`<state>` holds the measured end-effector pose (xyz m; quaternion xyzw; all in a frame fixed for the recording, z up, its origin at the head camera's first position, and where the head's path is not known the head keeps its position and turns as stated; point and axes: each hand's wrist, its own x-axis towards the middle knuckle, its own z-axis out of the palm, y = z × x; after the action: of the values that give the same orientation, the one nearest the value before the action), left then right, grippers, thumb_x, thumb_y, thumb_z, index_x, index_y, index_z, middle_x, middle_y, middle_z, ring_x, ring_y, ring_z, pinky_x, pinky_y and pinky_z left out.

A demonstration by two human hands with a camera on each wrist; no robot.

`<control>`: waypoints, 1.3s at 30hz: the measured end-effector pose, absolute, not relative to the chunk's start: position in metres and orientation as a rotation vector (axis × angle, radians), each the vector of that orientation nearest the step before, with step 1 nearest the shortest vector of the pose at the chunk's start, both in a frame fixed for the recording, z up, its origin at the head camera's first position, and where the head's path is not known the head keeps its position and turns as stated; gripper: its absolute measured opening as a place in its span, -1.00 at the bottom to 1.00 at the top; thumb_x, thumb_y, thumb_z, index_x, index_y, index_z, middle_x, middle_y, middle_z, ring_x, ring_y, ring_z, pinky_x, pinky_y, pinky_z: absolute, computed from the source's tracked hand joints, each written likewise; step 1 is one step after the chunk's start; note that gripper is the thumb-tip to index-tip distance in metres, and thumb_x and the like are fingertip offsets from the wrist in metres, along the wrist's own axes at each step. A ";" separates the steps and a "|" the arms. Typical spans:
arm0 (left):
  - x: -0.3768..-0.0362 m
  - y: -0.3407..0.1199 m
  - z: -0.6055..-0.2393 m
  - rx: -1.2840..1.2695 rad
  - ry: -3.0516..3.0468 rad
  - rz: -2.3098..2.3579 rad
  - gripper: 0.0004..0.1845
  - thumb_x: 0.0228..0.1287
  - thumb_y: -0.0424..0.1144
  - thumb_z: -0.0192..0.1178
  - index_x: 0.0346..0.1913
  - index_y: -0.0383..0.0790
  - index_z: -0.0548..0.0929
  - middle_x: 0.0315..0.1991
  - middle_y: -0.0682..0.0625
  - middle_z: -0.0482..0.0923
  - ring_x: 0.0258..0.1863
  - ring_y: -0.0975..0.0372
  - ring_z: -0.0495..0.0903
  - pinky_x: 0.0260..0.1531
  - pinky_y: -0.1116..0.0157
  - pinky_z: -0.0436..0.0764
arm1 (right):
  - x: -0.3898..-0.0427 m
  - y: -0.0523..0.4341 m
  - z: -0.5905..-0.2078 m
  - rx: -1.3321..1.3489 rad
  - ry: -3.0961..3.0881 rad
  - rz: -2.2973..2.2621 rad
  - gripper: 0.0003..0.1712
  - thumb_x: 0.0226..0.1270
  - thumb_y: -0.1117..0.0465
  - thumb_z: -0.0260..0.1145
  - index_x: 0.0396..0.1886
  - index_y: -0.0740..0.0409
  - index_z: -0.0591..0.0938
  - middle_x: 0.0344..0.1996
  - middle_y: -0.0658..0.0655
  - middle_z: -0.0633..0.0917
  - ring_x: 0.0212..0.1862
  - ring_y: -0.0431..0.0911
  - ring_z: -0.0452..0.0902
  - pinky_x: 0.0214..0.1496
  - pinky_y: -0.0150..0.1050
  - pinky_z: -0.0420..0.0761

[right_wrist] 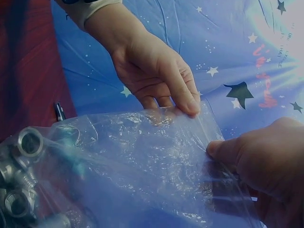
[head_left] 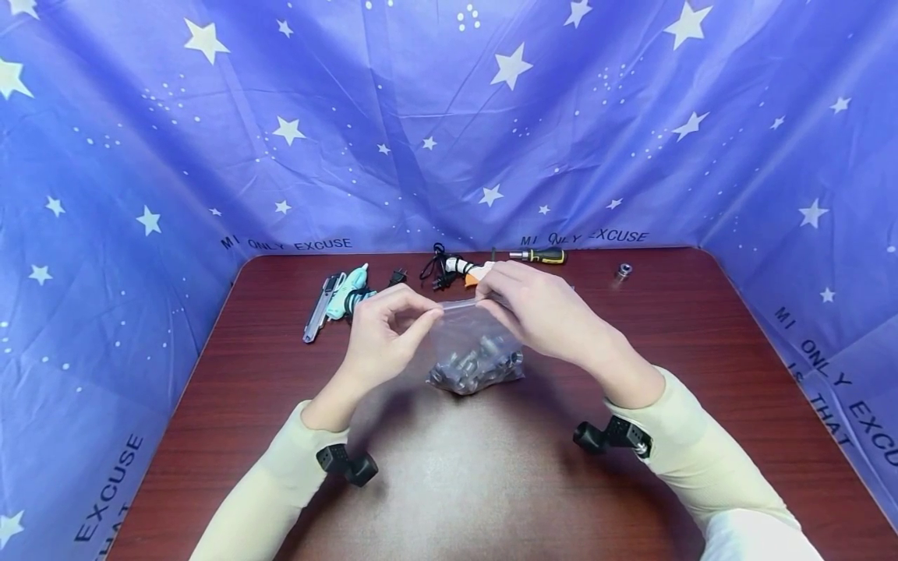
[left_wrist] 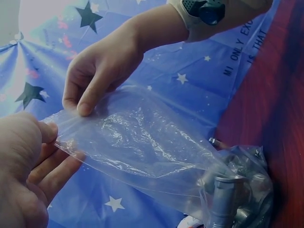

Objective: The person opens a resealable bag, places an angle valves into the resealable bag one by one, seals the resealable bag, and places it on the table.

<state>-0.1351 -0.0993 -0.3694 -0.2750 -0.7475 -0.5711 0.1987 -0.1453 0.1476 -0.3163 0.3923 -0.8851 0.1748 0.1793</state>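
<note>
Bag (head_left: 471,343) top edge pinched by left hand (head_left: 382,331) and right hand (head_left: 536,308); metal fittings (head_left: 477,368) inside bag; bag bottom resting on desk (head_left: 701,351).

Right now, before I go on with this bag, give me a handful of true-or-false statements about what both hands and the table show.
1. Both hands pinch the top edge of the clear plastic bag. True: the left hand and the right hand each hold it.
2. The bag is empty. False: metal sockets fill its bottom.
3. The bag's bottom rests on the table. True.
4. The screwdriver is in the left hand's grip. False: it lies at the table's far edge.
5. A single loose socket sits far right on the table. True.
</note>
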 end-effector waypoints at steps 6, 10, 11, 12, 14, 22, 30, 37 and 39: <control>-0.136 -0.098 -0.369 -0.771 -2.095 -1.614 -0.87 0.25 -0.53 0.45 -0.31 -0.22 0.85 -0.40 -0.08 0.77 -0.38 0.39 0.72 -0.31 0.40 0.79 | -0.146 0.152 -0.317 1.112 -2.504 0.501 -0.92 0.54 0.18 0.36 -0.20 0.05 0.64 -0.30 0.02 0.65 -0.26 -0.11 0.55 -0.19 -0.09 0.63; -0.136 -0.097 -0.370 -0.777 -2.093 -1.629 -0.88 0.26 -0.53 0.44 -0.31 -0.24 0.84 -0.40 -0.09 0.77 -0.39 0.38 0.74 -0.32 0.36 0.80 | -0.146 0.154 -0.318 1.120 -2.501 0.505 -0.92 0.52 0.20 0.37 -0.21 0.07 0.64 -0.30 0.02 0.65 -0.26 -0.12 0.55 -0.17 -0.10 0.63; -0.136 -0.097 -0.370 -0.777 -2.093 -1.629 -0.88 0.26 -0.52 0.44 -0.31 -0.24 0.84 -0.41 -0.09 0.77 -0.39 0.38 0.74 -0.32 0.36 0.80 | -0.147 0.155 -0.318 1.121 -2.501 0.507 -0.92 0.52 0.20 0.37 -0.21 0.07 0.64 -0.30 0.02 0.65 -0.26 -0.13 0.55 -0.17 -0.10 0.62; -0.136 -0.097 -0.369 -0.778 -2.094 -1.626 -0.89 0.26 -0.52 0.44 -0.31 -0.24 0.84 -0.41 -0.08 0.77 -0.39 0.38 0.74 -0.31 0.35 0.80 | -0.147 0.156 -0.318 1.122 -2.502 0.508 -0.92 0.52 0.21 0.37 -0.21 0.07 0.64 -0.30 0.02 0.65 -0.26 -0.13 0.55 -0.17 -0.10 0.62; -0.136 -0.097 -0.370 -0.776 -2.098 -1.621 -0.89 0.26 -0.52 0.44 -0.31 -0.24 0.84 -0.41 -0.08 0.77 -0.38 0.40 0.74 -0.31 0.36 0.80 | -0.147 0.157 -0.318 1.121 -2.504 0.512 -0.93 0.52 0.21 0.37 -0.21 0.07 0.64 -0.30 0.02 0.64 -0.26 -0.13 0.55 -0.18 -0.10 0.62; -0.136 -0.097 -0.370 -0.763 -2.118 -1.626 -0.89 0.28 -0.52 0.41 -0.31 -0.26 0.84 -0.40 -0.11 0.77 -0.37 0.43 0.74 -0.30 0.36 0.80 | -0.147 0.162 -0.319 1.124 -2.493 0.528 -0.91 0.52 0.20 0.38 -0.22 0.07 0.64 -0.31 0.01 0.64 -0.27 -0.13 0.52 -0.17 -0.12 0.61; -0.136 -0.097 -0.370 -0.767 -2.106 -1.666 -0.89 0.29 -0.54 0.40 -0.30 -0.29 0.84 -0.40 -0.13 0.76 -0.38 0.40 0.77 -0.30 0.33 0.81 | -0.149 0.170 -0.321 1.110 -2.518 0.544 -0.92 0.49 0.23 0.41 -0.18 0.10 0.65 -0.30 0.04 0.66 -0.28 -0.12 0.53 -0.18 -0.12 0.62; -0.138 -0.095 -0.369 -0.764 -2.090 -1.714 -0.94 0.33 -0.51 0.39 -0.28 -0.35 0.82 -0.38 -0.17 0.76 -0.38 0.36 0.80 -0.29 0.31 0.82 | -0.150 0.178 -0.321 1.072 -2.541 0.589 -0.92 0.47 0.24 0.42 -0.17 0.12 0.67 -0.26 0.05 0.70 -0.23 -0.08 0.62 -0.13 -0.05 0.68; -0.139 -0.094 -0.369 -0.758 -2.094 -1.716 -0.95 0.34 -0.50 0.39 -0.27 -0.35 0.82 -0.37 -0.18 0.76 -0.38 0.36 0.81 -0.29 0.30 0.82 | -0.151 0.179 -0.320 1.065 -2.541 0.585 -0.92 0.47 0.22 0.42 -0.16 0.12 0.68 -0.26 0.06 0.71 -0.21 -0.06 0.64 -0.11 -0.03 0.69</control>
<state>-0.1393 -0.0944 -0.3693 -0.2661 -0.7347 -0.6019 0.1644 -0.1508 0.1792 -0.3203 0.3732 -0.8903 0.2050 0.1616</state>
